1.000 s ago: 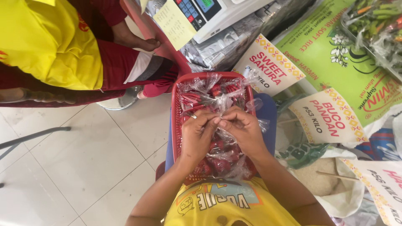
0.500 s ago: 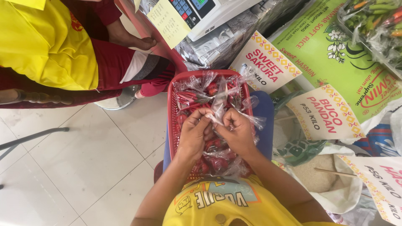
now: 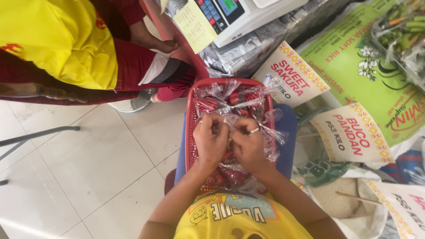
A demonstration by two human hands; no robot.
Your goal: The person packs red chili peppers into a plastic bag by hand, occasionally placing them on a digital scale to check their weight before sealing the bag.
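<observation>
Over a red plastic basket [image 3: 191, 128] set on a blue stool [image 3: 287, 132], a seated person in a yellow shirt works both hands into a heap of small clear bags of red chillies [image 3: 230, 99]. The left hand [image 3: 210, 140] and the right hand [image 3: 249, 146], a ring on one finger, press knuckle to knuckle at the middle of the basket, fingers curled tight around the gathered neck of one clear bag [image 3: 230, 120]; both are clenched on the plastic, though how the neck is twisted or tied is hidden under the fingers.

Compared with a second ago, the hands have closed in on each other and sit slightly nearer the 12 o'clock end of the basket, the plastic bunched tighter between them. It looks as if the closing of this one bag is in its last turns, while the bag itself has not left the heap.

At 10 o'clock a second person in a yellow top and dark red trousers [image 3: 133, 66] sits with one hand [image 3: 155, 43] resting on a knee. At 12 o'clock stands a weighing scale [image 3: 239, 13]; from 1 to 4 o'clock lie rice sacks with price cards [image 3: 349, 132]. White floor tiles [image 3: 79, 168] fill the 8 o'clock side.
</observation>
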